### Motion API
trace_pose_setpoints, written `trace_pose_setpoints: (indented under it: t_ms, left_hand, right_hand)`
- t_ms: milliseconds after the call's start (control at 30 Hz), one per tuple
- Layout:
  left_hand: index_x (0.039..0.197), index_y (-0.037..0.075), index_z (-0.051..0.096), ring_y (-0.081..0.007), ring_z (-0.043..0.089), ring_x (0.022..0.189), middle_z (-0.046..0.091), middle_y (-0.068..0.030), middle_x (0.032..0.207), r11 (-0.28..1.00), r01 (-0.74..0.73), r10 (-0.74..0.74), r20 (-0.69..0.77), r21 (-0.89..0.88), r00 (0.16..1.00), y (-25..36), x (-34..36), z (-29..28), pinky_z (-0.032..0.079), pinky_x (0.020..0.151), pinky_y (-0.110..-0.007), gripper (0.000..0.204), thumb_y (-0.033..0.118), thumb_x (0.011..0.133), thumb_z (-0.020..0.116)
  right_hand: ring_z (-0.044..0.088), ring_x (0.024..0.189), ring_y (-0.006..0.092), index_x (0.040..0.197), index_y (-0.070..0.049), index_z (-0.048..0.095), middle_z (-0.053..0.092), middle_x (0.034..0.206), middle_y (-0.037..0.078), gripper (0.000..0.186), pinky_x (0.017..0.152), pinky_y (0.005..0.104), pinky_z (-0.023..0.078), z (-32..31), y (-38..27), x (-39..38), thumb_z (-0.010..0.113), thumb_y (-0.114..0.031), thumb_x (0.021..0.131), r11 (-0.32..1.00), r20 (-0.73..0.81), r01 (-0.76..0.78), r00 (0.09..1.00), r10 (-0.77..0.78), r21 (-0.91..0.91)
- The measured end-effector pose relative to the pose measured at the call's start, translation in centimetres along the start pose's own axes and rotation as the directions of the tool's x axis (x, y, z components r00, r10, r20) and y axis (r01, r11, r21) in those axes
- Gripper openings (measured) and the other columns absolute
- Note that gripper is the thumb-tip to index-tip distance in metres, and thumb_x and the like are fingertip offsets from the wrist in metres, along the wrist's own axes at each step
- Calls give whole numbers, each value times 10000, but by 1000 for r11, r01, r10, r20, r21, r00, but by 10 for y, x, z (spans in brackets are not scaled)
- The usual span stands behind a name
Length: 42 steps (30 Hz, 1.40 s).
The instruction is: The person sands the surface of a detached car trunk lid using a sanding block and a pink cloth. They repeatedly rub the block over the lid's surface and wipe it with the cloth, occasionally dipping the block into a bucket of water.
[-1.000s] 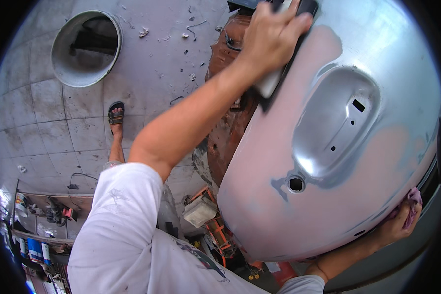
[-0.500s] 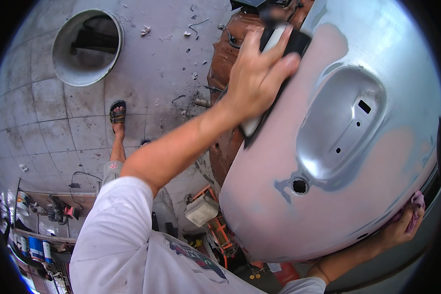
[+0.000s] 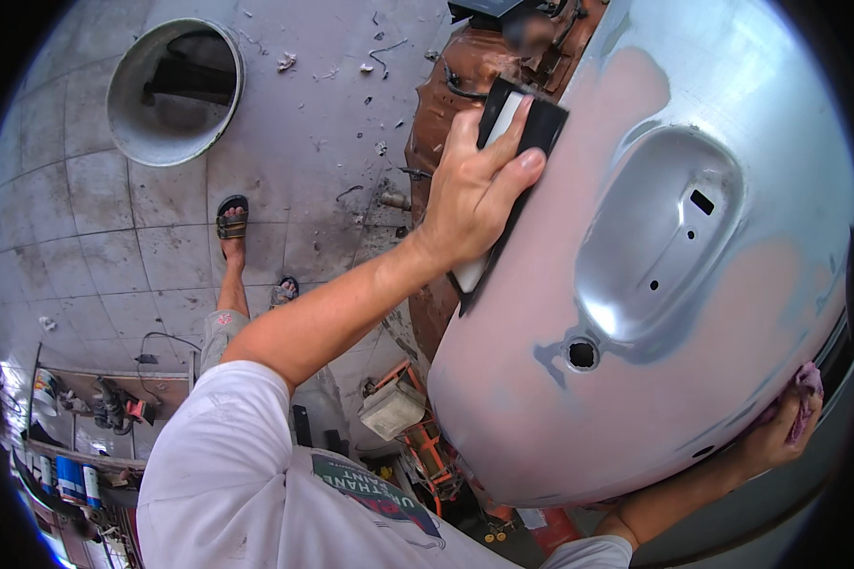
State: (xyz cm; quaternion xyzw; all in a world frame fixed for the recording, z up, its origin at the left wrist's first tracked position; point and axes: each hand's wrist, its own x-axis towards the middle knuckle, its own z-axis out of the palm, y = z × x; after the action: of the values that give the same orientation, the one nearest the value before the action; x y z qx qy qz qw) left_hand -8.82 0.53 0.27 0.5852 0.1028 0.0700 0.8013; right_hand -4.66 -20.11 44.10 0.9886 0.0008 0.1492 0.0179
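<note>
My left hand point(image 3: 479, 185) grips a long sanding block point(image 3: 538, 123), black with a white grip strip, its fingers wrapped over the top. The block lies along the left edge of a rounded car body panel point(image 3: 503, 379). This panel is silvery with broad pinkish filler patches; it has an oval metal recess point(image 3: 650, 228) with small holes and a round hole point(image 3: 581, 355) below it. At the panel's lower right edge, my right hand point(image 3: 778, 441) is closed around a crumpled pink cloth point(image 3: 807, 384). Part of that hand is hidden behind the cloth.
Brown bodywork point(image 3: 455, 76) with wires adjoins the panel's left side. A large round drum point(image 3: 232, 123) stands on the tiled floor, amid scattered scraps. An orange-framed tool point(image 3: 399, 408) stands below the panel. A shelf unit point(image 3: 114, 379) with tools and cans is at lower left.
My left hand and the sanding block have slid down and left along the panel's edge. My right hand stays at the right edge with the cloth.
</note>
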Motion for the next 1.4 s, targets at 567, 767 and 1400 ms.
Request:
trace_pose_setpoints:
  t_ms: [567, 767, 1400]
  left_hand:
    - [1264, 132, 741, -442, 565, 1187, 659, -208, 1384, 978, -181, 179, 26, 107, 983, -5, 82, 9, 474, 1039, -489, 321, 293, 1007, 635]
    - [1377, 111, 719, -456, 558, 1222, 606, -255, 1422, 988, -156, 156, 2, -5, 988, -5, 47, 5, 434, 1099, -504, 442, 320, 992, 666]
    - [1354, 129, 733, -392, 579, 1190, 662, -191, 1234, 966, -259, 259, 46, 10, 965, -13, 94, 4, 477, 1038, -463, 421, 310, 974, 708]
  right_hand:
    - [635, 986, 132, 1221, 49, 714, 707, 1110, 49, 254, 844, 265, 496, 12, -11, 2, 631, -94, 1029, 999, -25, -32, 999, 33, 24]
    - [626, 930, 141, 1156, 52, 699, 694, 1085, 64, 206, 805, 265, 495, 11, -10, 1, 626, -77, 1013, 1000, -33, -26, 999, 26, 13]
    - [627, 1002, 126, 1160, 61, 698, 695, 1129, 60, 193, 868, 255, 499, 14, -11, 4, 598, -56, 1042, 998, -8, -3, 1000, 4, 57]
